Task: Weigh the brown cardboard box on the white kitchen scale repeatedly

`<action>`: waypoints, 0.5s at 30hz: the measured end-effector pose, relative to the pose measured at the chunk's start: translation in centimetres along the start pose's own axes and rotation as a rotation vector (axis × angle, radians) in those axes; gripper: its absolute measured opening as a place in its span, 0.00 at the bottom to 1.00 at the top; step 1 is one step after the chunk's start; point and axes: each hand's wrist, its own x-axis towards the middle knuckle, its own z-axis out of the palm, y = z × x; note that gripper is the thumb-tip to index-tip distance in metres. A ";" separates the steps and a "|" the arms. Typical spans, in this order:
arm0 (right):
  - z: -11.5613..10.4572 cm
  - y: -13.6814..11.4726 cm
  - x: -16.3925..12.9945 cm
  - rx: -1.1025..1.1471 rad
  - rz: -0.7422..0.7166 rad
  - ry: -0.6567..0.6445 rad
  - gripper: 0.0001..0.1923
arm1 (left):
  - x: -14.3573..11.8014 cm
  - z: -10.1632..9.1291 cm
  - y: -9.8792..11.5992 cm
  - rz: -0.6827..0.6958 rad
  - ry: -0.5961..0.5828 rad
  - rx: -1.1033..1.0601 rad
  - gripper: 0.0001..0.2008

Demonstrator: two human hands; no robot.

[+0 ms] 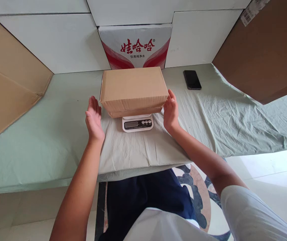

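A closed brown cardboard box [134, 85] rests on top of a small white digital kitchen scale [137, 130]. The scale's front, with its display and several buttons, sticks out below the box; its plate is hidden. To the left of the box, my left hand [94, 118] stands on edge with fingers stretched, a small gap from the cardboard. My right hand [171, 112] is at the box's right side, fingers extended, with the fingertips close to or touching its corner; I cannot tell which. Neither hand grips the box.
A green cloth [65, 140] covers the table. Behind the box stands a white and red printed carton [138, 33] against white panels [53, 43]. A black phone [192, 79] lies at the back right. Large cardboard pieces stand at the left [10, 80] and right [266, 50].
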 end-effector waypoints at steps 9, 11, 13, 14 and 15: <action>-0.2 0.7 1.0 0.152 0.090 0.140 0.29 | 0.1 0.0 -0.5 0.000 0.008 -0.059 0.39; -0.4 1.2 1.4 0.165 0.110 0.153 0.28 | 0.2 -0.1 -0.7 0.011 0.004 -0.050 0.39; -0.6 1.5 1.7 0.171 0.115 0.156 0.28 | 0.2 -0.2 -0.8 0.013 0.000 -0.035 0.39; -0.7 1.6 1.8 0.172 0.113 0.155 0.28 | 0.3 -0.2 -0.9 0.009 0.000 -0.032 0.39; -0.7 1.7 1.9 0.174 0.111 0.152 0.28 | 0.3 -0.2 -0.9 0.003 0.001 -0.034 0.39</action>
